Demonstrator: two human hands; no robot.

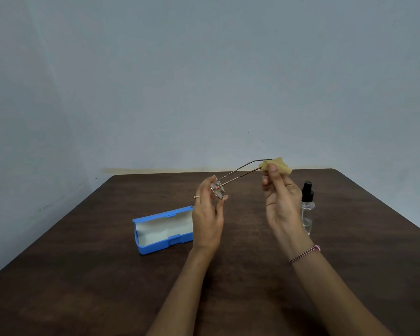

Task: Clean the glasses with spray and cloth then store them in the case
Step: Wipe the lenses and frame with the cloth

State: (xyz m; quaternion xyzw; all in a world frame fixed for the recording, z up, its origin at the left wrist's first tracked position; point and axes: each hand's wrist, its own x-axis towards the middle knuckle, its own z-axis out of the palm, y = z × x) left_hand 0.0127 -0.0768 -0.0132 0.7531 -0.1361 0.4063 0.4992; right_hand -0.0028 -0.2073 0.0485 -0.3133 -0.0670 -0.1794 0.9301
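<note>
Thin metal-framed glasses [230,175] are held in the air above the table, temples unfolded and pointing up to the right. My left hand [207,212] pinches the lens end of the frame between thumb and fingers. My right hand [280,202] pinches a small tan cloth [278,164] around the tips of the temples. A blue glasses case [164,230] lies open on the table to the left, its white lining showing and nothing inside. A clear spray bottle [307,207] with a black nozzle stands upright just behind my right hand, partly hidden by it.
The dark brown wooden table [361,238] reaches back to a plain grey wall. Its left and right edges run diagonally toward the near corners of the view.
</note>
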